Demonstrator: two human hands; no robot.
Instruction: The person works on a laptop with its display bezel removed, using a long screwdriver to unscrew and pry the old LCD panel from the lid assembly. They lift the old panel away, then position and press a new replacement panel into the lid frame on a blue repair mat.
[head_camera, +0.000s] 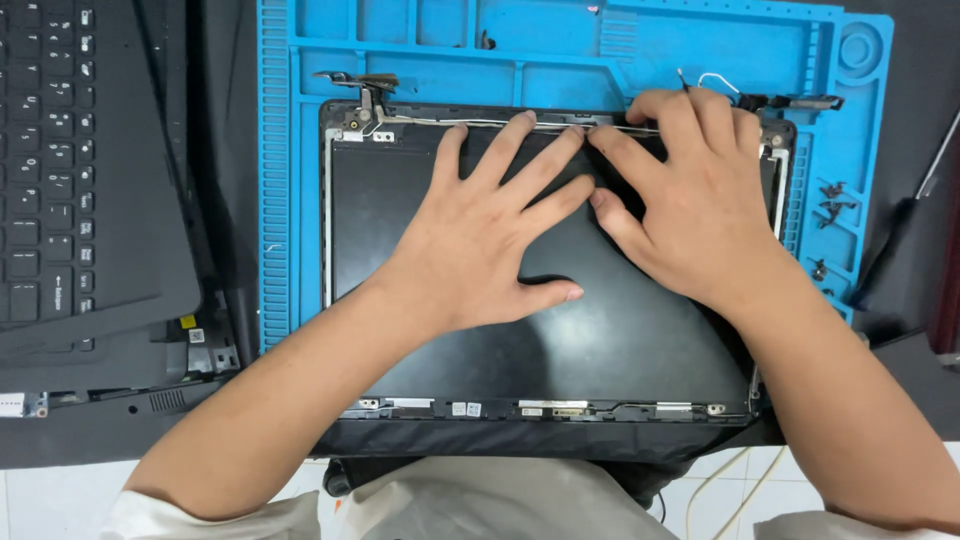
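A bare black laptop screen panel (600, 340) in its lid frame lies on a blue silicone work mat (300, 200). My left hand (490, 235) rests flat on the panel, fingers spread, fingertips reaching the thin cable (440, 122) that runs along the panel's far edge. My right hand (690, 195) lies beside it, fingers pressing on the same far edge near the right hinge (800, 101). Neither hand grips anything. The left hinge (357, 82) sticks up at the panel's far left corner.
A black laptop base with keyboard (60, 170) lies to the left of the mat. Several small screws (832, 200) sit on the mat's right side. A screwdriver (905, 225) lies at the right. White tiled floor shows below the table edge.
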